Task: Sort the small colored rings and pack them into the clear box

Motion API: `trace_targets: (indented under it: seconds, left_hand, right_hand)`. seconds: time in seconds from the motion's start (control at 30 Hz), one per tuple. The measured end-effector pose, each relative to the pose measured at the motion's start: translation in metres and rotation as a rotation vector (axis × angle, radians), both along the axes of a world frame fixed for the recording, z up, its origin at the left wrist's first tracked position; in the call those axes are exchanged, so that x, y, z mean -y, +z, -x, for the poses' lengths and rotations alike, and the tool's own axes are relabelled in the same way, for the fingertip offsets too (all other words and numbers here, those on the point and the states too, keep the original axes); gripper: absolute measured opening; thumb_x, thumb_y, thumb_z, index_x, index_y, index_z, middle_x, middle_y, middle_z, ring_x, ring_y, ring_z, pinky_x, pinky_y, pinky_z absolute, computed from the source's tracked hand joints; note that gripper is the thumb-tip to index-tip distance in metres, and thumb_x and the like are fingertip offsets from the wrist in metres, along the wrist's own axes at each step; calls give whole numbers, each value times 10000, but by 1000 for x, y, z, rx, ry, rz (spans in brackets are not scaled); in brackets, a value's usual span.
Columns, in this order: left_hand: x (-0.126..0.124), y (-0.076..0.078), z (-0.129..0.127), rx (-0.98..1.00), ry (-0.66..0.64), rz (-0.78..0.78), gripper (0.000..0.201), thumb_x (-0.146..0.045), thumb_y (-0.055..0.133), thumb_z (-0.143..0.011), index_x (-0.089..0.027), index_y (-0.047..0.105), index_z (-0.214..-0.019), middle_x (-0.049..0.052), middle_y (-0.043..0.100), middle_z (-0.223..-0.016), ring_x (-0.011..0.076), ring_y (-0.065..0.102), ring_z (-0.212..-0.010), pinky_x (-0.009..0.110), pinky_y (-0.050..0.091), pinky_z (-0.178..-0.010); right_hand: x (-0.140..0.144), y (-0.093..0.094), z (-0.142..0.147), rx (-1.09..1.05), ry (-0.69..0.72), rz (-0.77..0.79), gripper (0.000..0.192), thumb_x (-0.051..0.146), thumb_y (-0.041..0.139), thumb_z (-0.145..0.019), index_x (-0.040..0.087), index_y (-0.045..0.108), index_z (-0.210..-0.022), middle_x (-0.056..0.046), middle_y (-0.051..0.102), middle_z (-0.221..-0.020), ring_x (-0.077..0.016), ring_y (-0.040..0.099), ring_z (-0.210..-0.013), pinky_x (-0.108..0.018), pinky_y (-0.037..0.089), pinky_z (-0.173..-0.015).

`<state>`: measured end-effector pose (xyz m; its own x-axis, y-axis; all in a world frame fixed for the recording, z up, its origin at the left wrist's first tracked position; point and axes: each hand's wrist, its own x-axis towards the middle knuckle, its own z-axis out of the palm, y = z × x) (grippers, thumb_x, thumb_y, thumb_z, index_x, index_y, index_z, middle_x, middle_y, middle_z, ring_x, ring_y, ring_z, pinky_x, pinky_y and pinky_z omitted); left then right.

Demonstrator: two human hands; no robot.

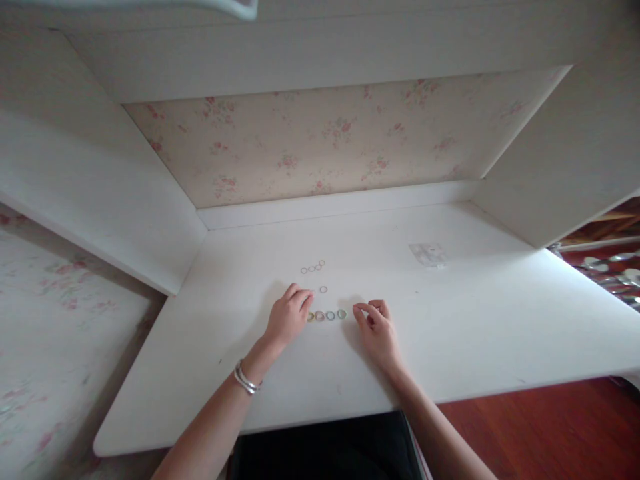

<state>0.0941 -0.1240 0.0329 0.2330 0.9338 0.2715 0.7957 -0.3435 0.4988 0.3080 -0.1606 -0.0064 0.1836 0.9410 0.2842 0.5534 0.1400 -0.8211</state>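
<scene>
You are looking down at a white desk [500,333] set in an alcove, with floral wallpaper [320,143] on the far wall. Your left forearm comes in from the near left, with silver bangles [246,380] at the wrist. Your left hand [289,317] rests palm down on the desk, fingers loosely curled, fingertips touching the left end of a short row of small coloured rings [327,315]; it does not grip anything that can be seen. The row runs left to right between your two hands, the rings lying flat and just beside one another. Beyond it, farther from you, a single thin ring [323,289] lies alone, and farther still a line of thin rings [313,267] lies near the desk's middle. Your right hand [376,328] rests just right of the coloured row, thumb and forefinger pinched together; whether they hold something is too small to tell. Well off to the far right lies a small clear packet [428,254].
</scene>
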Motion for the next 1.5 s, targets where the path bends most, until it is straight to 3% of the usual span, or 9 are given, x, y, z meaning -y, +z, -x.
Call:
trace_targets:
  seconds: [0.2, 0.53, 0.93, 1.1, 1.27, 1.5]
  left_hand:
    - [39, -7, -8, -90, -48, -43, 269, -297, 396, -923, -240, 654, -970, 42, 513, -796, 135, 514, -714, 241, 420, -679]
    - [37, -15, -9, -131, -89, -137, 257, -266, 419, -920, -244, 676, -927, 16, 438, -741, 112, 432, -664, 218, 365, -613]
    - [39, -9, -10, -216, -85, -127, 267, -259, 400, -925, -238, 661, -869, 23, 444, -747, 121, 418, -646, 228, 332, -573]
    - [38, -15, -7, -59, -68, -88, 231, -300, 428, -916, -249, 649, -958, 25, 486, -796, 122, 492, -708, 231, 405, -659]
    - [29, -17, 4, 202, 56, -78, 193, -292, 460, -895, -190, 621, -927, 39, 540, -878, 135, 537, -801, 254, 436, -759]
    - [15, -23, 21, 394, 217, 6, 204, -338, 480, -869, -184, 613, -882, 10, 568, -783, 125, 484, -636, 258, 423, -645]
  right_hand:
    - [-1, 0, 1, 22, 3, 3, 300, 431, 456, -872, 218, 668, -873, -18, 474, -845, -88, 440, -560, -246, 410, -569]
    - [-1, -2, 2, 51, 0, 1, 309, 432, 452, -872, 211, 668, -878, -21, 478, -856, -84, 450, -559, -237, 409, -558]
    - [0, -1, 2, 63, 8, 3, 308, 435, 452, -872, 217, 670, -878, -23, 483, -859, -84, 458, -556, -241, 418, -572]
    - [1, 1, 3, 62, 13, 8, 322, 441, 447, -872, 214, 674, -881, -26, 493, -859, -86, 459, -555, -243, 418, -570]
    - [1, 1, 4, 49, 17, 15, 331, 452, 445, -869, 214, 674, -873, -28, 516, -857, -87, 460, -551, -244, 414, -563]
    - [-3, 2, 5, -9, 33, 71, 318, 453, 464, -862, 209, 668, -859, -24, 564, -829, -101, 490, -576, -237, 405, -557]
